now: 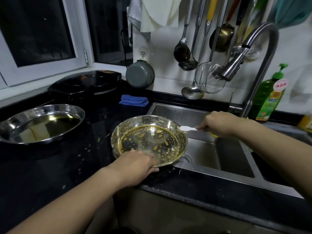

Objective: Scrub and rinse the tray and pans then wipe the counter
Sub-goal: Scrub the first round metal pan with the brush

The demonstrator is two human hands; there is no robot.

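A round steel pan [149, 141], spotted with yellow-brown residue, sat tilted across the sink's [219, 149] left edge, half over the black counter [50, 166]. The left hand [136, 164] gripped its near rim, fingers curled over the lip. The right hand [217, 123] pinched a white brush [186, 128], whose head touched the pan's far right rim. A second steel pan [42, 123] lay on the counter, well left.
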